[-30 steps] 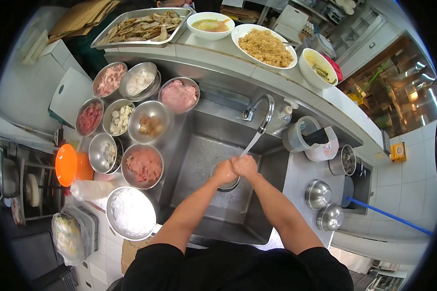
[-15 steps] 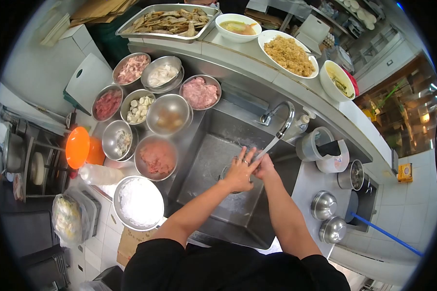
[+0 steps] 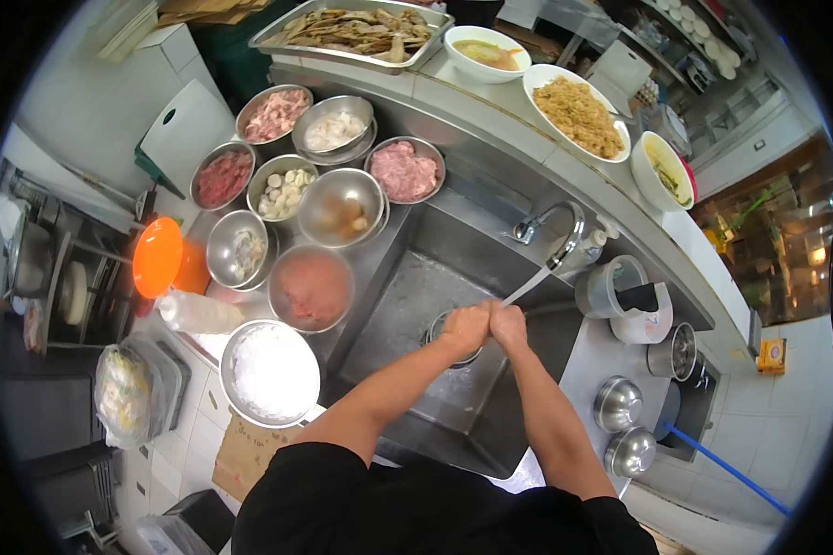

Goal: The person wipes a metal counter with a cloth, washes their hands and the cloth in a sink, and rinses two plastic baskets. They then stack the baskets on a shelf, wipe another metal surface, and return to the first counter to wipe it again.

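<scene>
My left hand (image 3: 467, 328) and my right hand (image 3: 508, 326) are pressed together over the steel sink (image 3: 416, 370), under the stream from the curved faucet (image 3: 574, 231). Fingers of both are curled inward against each other. Whether anything lies between them is hidden. Below and left of my left hand is the round drain (image 3: 461, 357). Water runs down onto the hands from the upper right.
Left of the sink stand steel bowls of meat (image 3: 312, 289), a bowl of white powder (image 3: 273, 373), an orange bowl (image 3: 157, 257) and a bottle (image 3: 199, 313). Plastic tubs (image 3: 611, 285) and upturned steel bowls (image 3: 618, 402) are on the right. Food dishes (image 3: 578, 116) line the ledge.
My hands have closed together from spread, overlapping fingers. The view has shifted slightly, so the bowls and faucet appear farther right.
</scene>
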Available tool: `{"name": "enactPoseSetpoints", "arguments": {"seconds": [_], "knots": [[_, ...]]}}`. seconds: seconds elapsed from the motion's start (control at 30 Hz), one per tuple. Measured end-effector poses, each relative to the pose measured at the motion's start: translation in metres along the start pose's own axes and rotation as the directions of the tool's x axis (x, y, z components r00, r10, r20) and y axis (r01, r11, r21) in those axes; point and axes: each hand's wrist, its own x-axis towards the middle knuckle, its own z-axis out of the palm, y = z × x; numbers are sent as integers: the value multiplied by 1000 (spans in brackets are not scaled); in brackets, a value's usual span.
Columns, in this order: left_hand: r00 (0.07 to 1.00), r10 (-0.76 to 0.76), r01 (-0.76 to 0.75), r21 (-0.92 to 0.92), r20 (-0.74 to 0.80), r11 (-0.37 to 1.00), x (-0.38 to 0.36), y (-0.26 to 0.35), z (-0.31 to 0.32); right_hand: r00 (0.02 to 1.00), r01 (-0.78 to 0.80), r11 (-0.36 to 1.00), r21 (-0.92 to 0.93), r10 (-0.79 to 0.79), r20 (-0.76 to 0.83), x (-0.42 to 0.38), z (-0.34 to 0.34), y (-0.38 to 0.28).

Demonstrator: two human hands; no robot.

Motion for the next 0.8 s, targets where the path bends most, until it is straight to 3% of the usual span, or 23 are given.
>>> {"name": "enactPoseSetpoints", "arguments": {"seconds": [0.1, 0.17, 0.23, 0.27, 0.3, 0.33, 0.4, 0.43, 0.47, 0.5, 0.57, 0.6, 0.67, 0.77, 0.8], "knots": [[992, -13, 16, -21, 127, 1000, 0, 2, -6, 999, 39, 993, -113, -37, 23, -13, -9, -6], [969, -48, 98, -200, 241, 975, 0, 5, -6, 998, 68, 983, -170, -67, 11, -15, -9, -1], [971, -43, 107, -268, 234, 957, -2, 4, -1, 974, 221, 919, -326, -221, 38, -12, -8, 4], [974, -45, 118, -333, 220, 936, -1, 0, 6, 976, 214, 922, -324, -214, 35, -10, -8, 7], [973, -39, 115, -331, 227, 937, -1, -3, 13, 941, 335, 874, -351, -332, 71, -7, -8, 11], [982, -2, 84, -425, 189, 901, -3, -7, 21, 890, 449, 811, -374, -442, 111, -6, -8, 14], [987, 37, 49, -514, 154, 856, -1, -14, 38, 859, 504, 801, -323, -502, 95, -10, -13, 13], [970, 13, 162, -692, 241, 704, 0, -17, 46, 821, 564, 780, -273, -566, 78, -14, -16, 12], [944, 10, 280, -814, 331, 508, -1, -18, 51, 826, 556, 786, -270, -559, 74, -16, -18, 11], [941, 14, 285, -811, 339, 510, -7, -9, 34, 809, 583, 784, -212, -584, 68, -19, -21, 11], [810, 9, 555, -772, 586, 310, -17, 4, 2, 795, 604, 782, -152, -604, 54, -24, -28, 10], [805, 13, 559, -767, 593, 314, -16, -2, 9, 807, 589, 788, -179, -583, 91, -28, -33, 10], [679, 272, 643, -731, 682, 227, -11, -11, 22, 824, 566, 799, -206, -554, 118, -33, -35, 16], [694, 209, 646, -724, 689, 241, -8, -6, 29, 865, 483, 851, -206, -500, -37, -43, -25, 49], [685, 221, 647, -719, 694, 252, -3, -8, 34, 911, 355, 935, -10, -349, -218, -39, -13, 68]]}}
